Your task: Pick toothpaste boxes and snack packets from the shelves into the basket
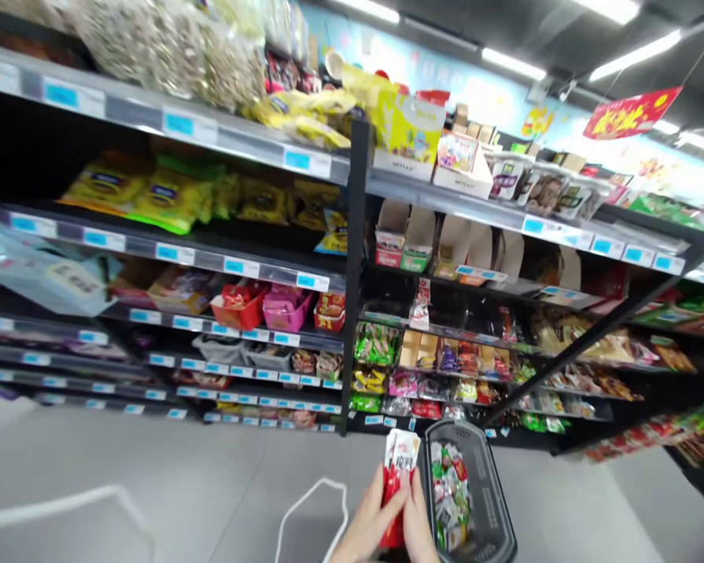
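Observation:
Low in the view, both my hands are closed around a small stack of red and white snack packets [404, 450], held upright with the white tops showing. My left hand [368, 518] grips them from the left, and my right hand [416, 520] presses against the right side. Just right of my hands is a dark grey shopping basket [493, 500]. Inside it lie many small green, white and red snack packets [450, 493], piled along its left side. The lower ends of the held packets are partly hidden by my fingers.
A long black shelf unit [352, 328] with several tiers of snacks runs across the view, with a dark post [359, 258] at its middle. A pale blue bin [41, 266] sticks out at the left. White cord-like loops [314, 493] show over the grey floor [223, 477].

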Motion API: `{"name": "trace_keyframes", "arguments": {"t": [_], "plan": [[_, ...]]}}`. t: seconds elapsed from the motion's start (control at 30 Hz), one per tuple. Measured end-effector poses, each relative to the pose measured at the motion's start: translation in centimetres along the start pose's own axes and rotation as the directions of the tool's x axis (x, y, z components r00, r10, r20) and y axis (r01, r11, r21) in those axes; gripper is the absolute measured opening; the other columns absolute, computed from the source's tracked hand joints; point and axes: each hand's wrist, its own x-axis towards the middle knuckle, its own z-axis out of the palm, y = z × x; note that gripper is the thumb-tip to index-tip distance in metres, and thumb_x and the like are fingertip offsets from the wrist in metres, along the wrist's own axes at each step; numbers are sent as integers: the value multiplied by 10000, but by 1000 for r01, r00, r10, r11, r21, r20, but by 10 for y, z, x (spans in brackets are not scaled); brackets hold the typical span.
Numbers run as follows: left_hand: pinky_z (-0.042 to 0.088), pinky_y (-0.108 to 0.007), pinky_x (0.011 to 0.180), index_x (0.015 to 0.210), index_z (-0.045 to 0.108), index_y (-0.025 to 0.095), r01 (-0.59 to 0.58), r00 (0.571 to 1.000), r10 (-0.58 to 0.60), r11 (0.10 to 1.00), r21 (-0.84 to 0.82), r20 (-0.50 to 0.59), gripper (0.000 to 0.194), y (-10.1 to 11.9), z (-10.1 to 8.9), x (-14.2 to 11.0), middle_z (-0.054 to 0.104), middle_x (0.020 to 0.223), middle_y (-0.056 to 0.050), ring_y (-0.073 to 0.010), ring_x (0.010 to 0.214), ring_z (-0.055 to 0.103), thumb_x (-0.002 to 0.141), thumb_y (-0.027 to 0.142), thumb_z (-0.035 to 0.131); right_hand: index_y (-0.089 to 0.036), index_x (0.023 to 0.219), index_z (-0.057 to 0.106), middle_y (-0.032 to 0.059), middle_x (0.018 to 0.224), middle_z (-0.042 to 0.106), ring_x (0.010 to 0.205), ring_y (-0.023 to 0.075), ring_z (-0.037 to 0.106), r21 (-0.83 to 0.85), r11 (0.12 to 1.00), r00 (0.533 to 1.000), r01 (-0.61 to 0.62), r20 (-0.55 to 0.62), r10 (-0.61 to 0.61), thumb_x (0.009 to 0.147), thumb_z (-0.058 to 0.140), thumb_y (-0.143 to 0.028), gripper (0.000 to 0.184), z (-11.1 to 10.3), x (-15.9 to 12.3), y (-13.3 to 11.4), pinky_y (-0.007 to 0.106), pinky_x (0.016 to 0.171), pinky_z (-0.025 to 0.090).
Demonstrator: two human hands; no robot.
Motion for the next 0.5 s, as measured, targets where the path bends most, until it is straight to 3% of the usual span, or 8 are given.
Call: {"name": "trace_keyframes", "arguments": {"t": [0.1, 0.17, 0.23, 0.27, 0.33, 0.4, 0.5], "plan": [[376, -438, 1198, 1449, 538, 186, -86, 995, 91, 989, -117, 36, 865, 19, -10, 3, 587, 1476, -164, -366, 1398, 508, 768, 699, 690, -221, 1187, 705, 118, 1320, 676, 1340, 342, 556, 36, 999, 992, 17, 121, -21, 643, 774, -748, 760, -12, 13, -31, 436, 1110, 466], [437, -434, 1153, 1446, 547, 183, -98, 986, 119, 981, -167, 117, 883, 31, -18, 5, 621, 1437, -160, -375, 1338, 567, 756, 712, 694, -177, 1115, 699, 127, 1142, 735, 1032, 309, 710, -13, 1000, 975, -29, 222, 31, 579, 864, -661, 741, -22, 23, -59, 391, 839, 585], [437, -444, 1157, 1484, 513, 199, -175, 955, 195, 979, -108, 224, 884, 41, -26, 7, 630, 1435, -138, -370, 1322, 582, 778, 705, 673, -150, 1035, 695, 97, 955, 752, 749, 237, 707, -122, 992, 934, -38, 347, 79, 517, 925, -574, 708, -31, 32, -91, 310, 602, 547], [411, -451, 1179, 1505, 493, 213, -235, 936, 237, 971, -38, 261, 868, 45, -30, 8, 616, 1455, -127, -367, 1346, 563, 798, 689, 660, -143, 989, 699, 78, 885, 748, 682, 208, 682, -176, 984, 904, -19, 417, 92, 494, 945, -527, 673, -33, 36, -107, 280, 555, 515], [333, -467, 1231, 1539, 455, 235, -342, 912, 292, 929, 139, 289, 817, 56, -35, 9, 548, 1528, -116, -368, 1440, 462, 845, 631, 631, -140, 901, 714, 44, 806, 735, 657, 173, 651, -242, 969, 842, 43, 532, 95, 471, 963, -437, 579, -34, 39, -138, 250, 557, 495], [263, -484, 1261, 1566, 416, 238, -385, 910, 304, 873, 299, 282, 774, 68, -39, 10, 451, 1603, -118, -370, 1520, 331, 886, 557, 601, -147, 795, 715, 5, 729, 705, 630, 139, 607, -282, 951, 812, 128, 581, 63, 470, 960, -381, 470, -28, 38, -167, 230, 566, 477], [274, -504, 1254, 1609, 322, 254, -393, 918, 328, 830, 397, 222, 741, 89, -41, 10, 344, 1660, -117, -360, 1551, 263, 934, 460, 545, -164, 664, 699, -42, 604, 616, 540, 96, 496, -351, 858, 765, 376, 640, -73, 573, 923, -345, 302, -13, 26, -209, 216, 520, 406]]}}
